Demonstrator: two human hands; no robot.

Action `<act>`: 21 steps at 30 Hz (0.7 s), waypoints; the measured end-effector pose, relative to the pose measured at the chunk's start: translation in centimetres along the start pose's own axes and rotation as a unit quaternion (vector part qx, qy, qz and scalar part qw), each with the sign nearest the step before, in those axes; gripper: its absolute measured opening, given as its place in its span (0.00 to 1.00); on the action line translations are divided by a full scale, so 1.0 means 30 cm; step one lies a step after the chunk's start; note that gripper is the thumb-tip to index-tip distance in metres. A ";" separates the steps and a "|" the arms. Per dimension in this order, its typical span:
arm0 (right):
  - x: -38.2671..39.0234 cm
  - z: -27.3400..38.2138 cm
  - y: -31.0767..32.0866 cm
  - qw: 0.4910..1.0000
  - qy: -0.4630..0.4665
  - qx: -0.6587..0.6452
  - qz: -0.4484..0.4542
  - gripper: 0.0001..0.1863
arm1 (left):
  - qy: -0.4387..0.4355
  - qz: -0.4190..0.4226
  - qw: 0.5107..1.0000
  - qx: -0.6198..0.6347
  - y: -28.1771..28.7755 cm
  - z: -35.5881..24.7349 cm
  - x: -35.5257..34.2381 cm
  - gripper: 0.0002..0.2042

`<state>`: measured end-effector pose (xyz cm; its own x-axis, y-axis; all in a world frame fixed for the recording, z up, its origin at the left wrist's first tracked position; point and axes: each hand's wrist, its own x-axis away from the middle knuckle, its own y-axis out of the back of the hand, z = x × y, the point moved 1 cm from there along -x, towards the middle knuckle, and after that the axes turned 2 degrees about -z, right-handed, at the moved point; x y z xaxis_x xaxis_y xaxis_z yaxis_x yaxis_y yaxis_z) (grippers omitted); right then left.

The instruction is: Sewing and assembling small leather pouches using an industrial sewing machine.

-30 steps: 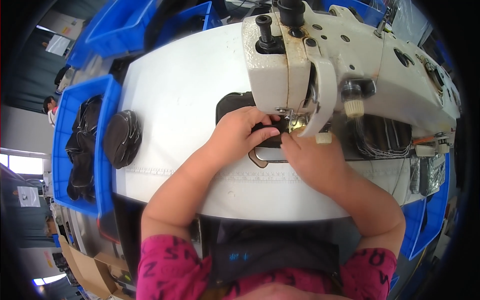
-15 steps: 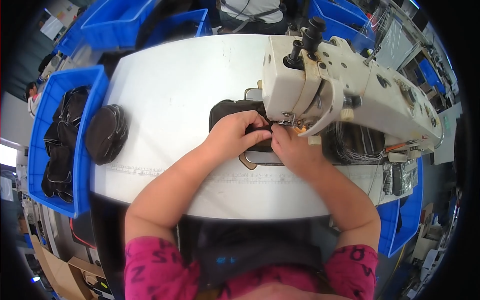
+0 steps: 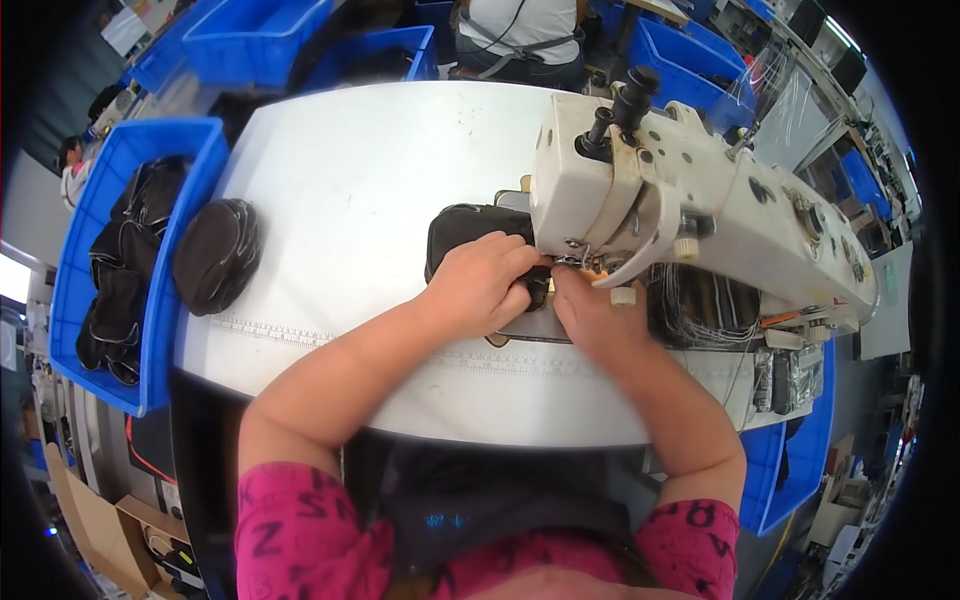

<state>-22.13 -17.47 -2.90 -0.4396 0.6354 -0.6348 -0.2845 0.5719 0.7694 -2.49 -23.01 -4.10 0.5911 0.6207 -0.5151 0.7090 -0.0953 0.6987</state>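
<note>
A dark brown fabric pouch piece (image 3: 462, 226) with a zipper along its edge lies under the head of a white sewing machine (image 3: 585, 165). My left hand (image 3: 485, 283) presses on it from the left, its fingers bent and closed on the fabric close to the needle area. Just right of it, my right hand (image 3: 600, 308) has its fingers pinched together at the fabric's edge beside the presser foot. The exact spot under the fingertips is hidden by the hands and the machine head.
On the white table's left stands a stack of round dark fabric pieces (image 3: 217, 257) beside a blue bin (image 3: 150, 290) of similar pieces. Dark pieces with loose white threads (image 3: 708, 300) lie right of the needle. A person in a white top (image 3: 515, 35) sits across the table.
My left hand has shifted over the pouch piece, its fingers now more folded down. My right fingers stay by the presser foot. The whole view has tilted slightly.
</note>
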 end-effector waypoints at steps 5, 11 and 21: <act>0.002 0.000 0.005 1.000 -0.012 -0.013 0.006 0.11 | -0.021 -0.006 0.999 -0.042 -0.013 -0.001 -0.009 0.14; 0.007 0.003 -0.016 0.998 -0.008 -0.054 0.021 0.11 | -0.004 -0.036 0.994 -0.107 -0.021 -0.016 0.005 0.13; 0.009 0.017 -0.043 0.999 -0.025 0.042 0.023 0.10 | 0.022 -0.015 0.999 -0.031 0.015 -0.036 0.001 0.11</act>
<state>-21.43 -17.77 -4.10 -0.4068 0.6854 -0.6040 -0.1924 0.5821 0.7901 -2.56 -22.21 -3.27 0.5511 0.6560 -0.5157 0.7010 -0.0288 0.7125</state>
